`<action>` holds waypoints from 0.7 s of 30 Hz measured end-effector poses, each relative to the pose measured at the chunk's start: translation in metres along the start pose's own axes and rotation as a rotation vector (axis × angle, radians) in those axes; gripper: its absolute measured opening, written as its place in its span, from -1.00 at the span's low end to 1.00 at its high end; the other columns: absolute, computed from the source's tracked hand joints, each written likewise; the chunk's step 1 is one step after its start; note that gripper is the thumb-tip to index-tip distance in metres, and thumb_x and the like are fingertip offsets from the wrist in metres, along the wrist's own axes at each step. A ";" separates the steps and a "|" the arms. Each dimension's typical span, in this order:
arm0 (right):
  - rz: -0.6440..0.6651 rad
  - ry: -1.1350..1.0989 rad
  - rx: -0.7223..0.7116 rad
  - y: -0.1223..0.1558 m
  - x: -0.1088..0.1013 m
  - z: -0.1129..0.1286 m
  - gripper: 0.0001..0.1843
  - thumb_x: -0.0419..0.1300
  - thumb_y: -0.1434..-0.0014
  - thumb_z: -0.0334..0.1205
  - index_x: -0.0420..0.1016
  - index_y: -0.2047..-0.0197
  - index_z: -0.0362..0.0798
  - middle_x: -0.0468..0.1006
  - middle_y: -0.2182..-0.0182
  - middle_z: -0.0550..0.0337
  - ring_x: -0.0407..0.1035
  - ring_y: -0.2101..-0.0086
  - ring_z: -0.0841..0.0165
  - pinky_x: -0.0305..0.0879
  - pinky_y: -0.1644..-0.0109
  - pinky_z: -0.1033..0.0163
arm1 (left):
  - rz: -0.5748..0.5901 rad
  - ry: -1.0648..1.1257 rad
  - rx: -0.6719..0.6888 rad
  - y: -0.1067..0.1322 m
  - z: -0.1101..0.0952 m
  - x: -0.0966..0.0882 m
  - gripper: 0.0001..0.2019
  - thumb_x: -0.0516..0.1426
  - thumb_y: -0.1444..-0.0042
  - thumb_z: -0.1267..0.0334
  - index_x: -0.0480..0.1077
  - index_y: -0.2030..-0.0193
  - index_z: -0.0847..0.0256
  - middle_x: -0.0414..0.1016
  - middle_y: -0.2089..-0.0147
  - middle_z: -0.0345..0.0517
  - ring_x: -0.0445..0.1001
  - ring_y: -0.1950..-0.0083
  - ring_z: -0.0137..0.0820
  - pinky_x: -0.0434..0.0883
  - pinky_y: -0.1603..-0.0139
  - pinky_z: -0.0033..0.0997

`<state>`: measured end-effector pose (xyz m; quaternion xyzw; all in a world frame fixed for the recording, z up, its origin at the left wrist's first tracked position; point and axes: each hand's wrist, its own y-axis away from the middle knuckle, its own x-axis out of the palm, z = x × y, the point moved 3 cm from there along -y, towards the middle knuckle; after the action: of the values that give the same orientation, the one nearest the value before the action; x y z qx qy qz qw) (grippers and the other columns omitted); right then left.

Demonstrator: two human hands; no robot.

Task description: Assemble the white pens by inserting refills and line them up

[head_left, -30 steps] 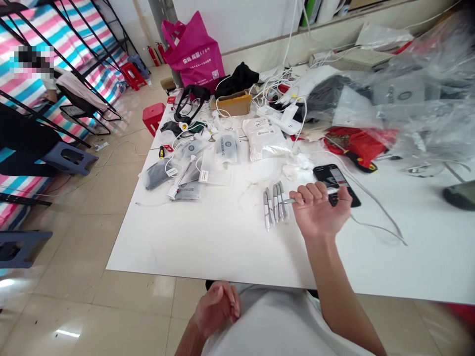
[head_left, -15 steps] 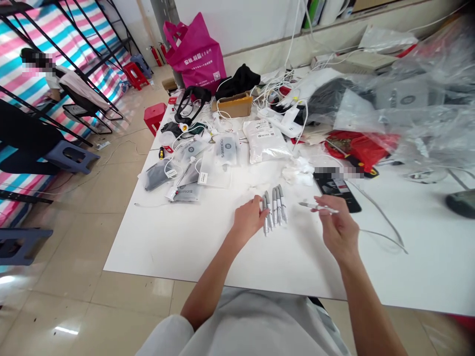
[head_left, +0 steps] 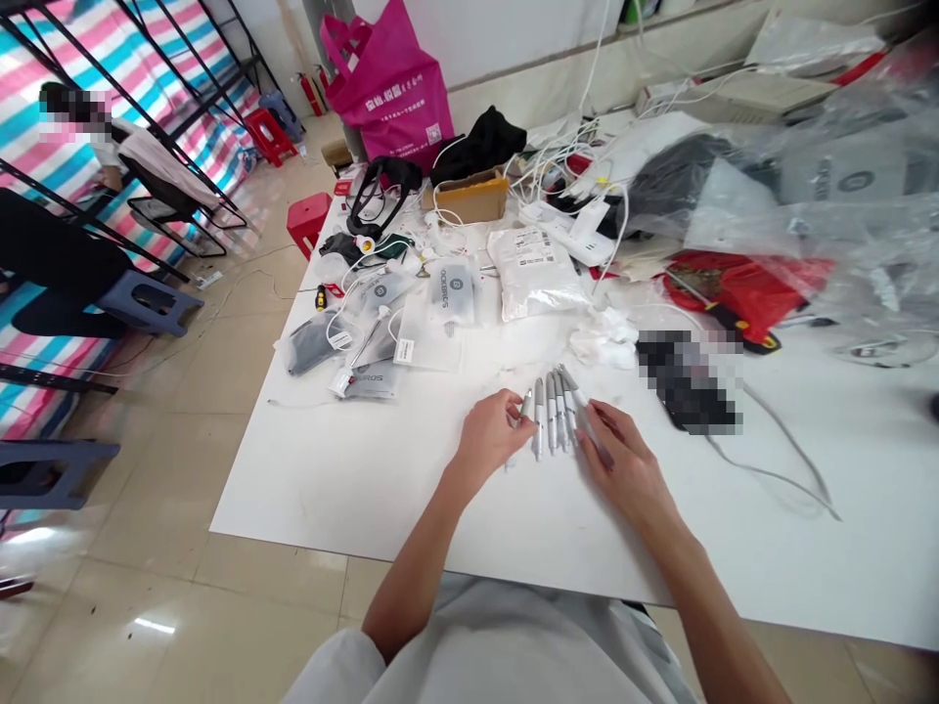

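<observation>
As I lean over the white tabletop [head_left: 352, 489], my left hand [head_left: 488, 437] is closed in a light pinch on a slim silver-and-white marker [head_left: 525, 403] at the near end of the group, while my right hand [head_left: 627, 464] lies open, its fingers [head_left: 602, 427] flat and touching the other side of a tight row of matching silver markers [head_left: 554, 416] at twelve o'clock. With a hand on each side, the row seems boxed in, probably so that the round barrels can't roll apart, and the markers lie nearly parallel, which looks like deliberate lining up (my hands hide part of the outer ones). Around eleven o'clock, printed grey-and-white plastic pouches [head_left: 449, 293] lie tangled with thin white cables [head_left: 344, 293], and a lumpy white plastic bag [head_left: 534, 274] sits beyond them near twelve. Crumpled white tissue [head_left: 602, 340] rests just above the row, a black phone with a pixelated screen [head_left: 686, 381] lies at one o'clock, clear plastic sheeting [head_left: 843, 205] heaps up at two o'clock, and a bright pink tote bag [head_left: 385, 83] stands far off at eleven.
</observation>
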<state>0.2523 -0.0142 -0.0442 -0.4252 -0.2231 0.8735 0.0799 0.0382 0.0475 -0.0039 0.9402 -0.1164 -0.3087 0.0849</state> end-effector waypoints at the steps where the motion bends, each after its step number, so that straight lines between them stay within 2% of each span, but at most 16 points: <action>1: 0.005 0.008 0.012 0.001 0.000 0.001 -0.48 0.22 -0.46 -0.20 0.41 -0.45 0.07 0.50 -0.28 -0.12 0.62 -0.06 0.08 0.67 -0.09 0.00 | 0.023 0.156 0.029 -0.001 0.003 -0.004 -0.84 0.25 -0.20 0.25 0.55 0.07 0.15 0.63 0.17 -0.08 0.56 0.21 -0.30 0.41 0.21 -0.34; 5: 0.005 0.008 0.045 0.003 0.002 0.002 -0.48 0.22 -0.47 -0.16 0.41 -0.45 0.09 0.48 -0.31 -0.10 0.61 -0.09 0.10 0.68 -0.09 0.05 | 0.090 0.651 0.052 -0.007 0.020 -0.019 -0.84 0.31 -0.20 0.21 0.62 0.12 0.21 0.64 0.09 -0.01 0.60 0.16 -0.32 0.42 0.26 -0.40; 8: 0.001 0.021 0.054 0.004 0.005 0.005 -0.43 0.22 -0.47 -0.12 0.36 -0.48 0.09 0.45 -0.33 -0.11 0.60 -0.12 0.09 0.68 -0.09 0.06 | 0.105 0.947 0.101 -0.011 0.032 -0.025 -0.79 0.40 -0.17 0.19 0.65 0.10 0.22 0.64 0.11 -0.03 0.62 0.13 -0.33 0.49 0.11 -0.35; 11: 0.019 0.040 0.049 0.005 0.010 0.007 -0.36 0.21 -0.47 -0.09 0.27 -0.54 0.06 0.41 -0.36 -0.17 0.54 -0.19 0.04 0.65 -0.15 0.01 | 0.041 1.173 0.090 -0.014 0.044 -0.028 -0.75 0.45 -0.13 0.19 0.65 0.08 0.19 0.65 0.09 -0.06 0.63 0.06 -0.36 0.50 0.00 -0.37; 16: 0.052 0.039 0.017 0.005 0.014 0.010 -0.32 0.18 -0.48 -0.09 0.19 -0.58 0.00 0.35 -0.37 -0.26 0.49 -0.22 -0.04 0.59 -0.23 -0.15 | -0.021 1.310 0.050 -0.016 0.054 -0.030 -0.69 0.48 -0.07 0.20 0.63 0.07 0.19 0.64 0.04 -0.06 0.63 0.06 -0.37 0.52 0.00 -0.36; 21: 0.021 -0.031 0.054 -0.012 0.006 0.025 -0.37 0.19 -0.47 -0.04 0.27 -0.52 0.05 0.40 -0.36 -0.22 0.47 -0.25 -0.06 0.60 -0.18 -0.17 | -0.010 1.262 0.060 -0.017 0.053 -0.028 -0.67 0.49 -0.06 0.15 0.65 0.07 0.19 0.64 0.08 -0.07 0.61 0.05 -0.36 0.51 0.01 -0.36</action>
<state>0.2286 -0.0094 -0.0300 -0.4118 -0.1962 0.8864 0.0787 -0.0125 0.0664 -0.0339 0.9437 -0.0479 0.3085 0.1092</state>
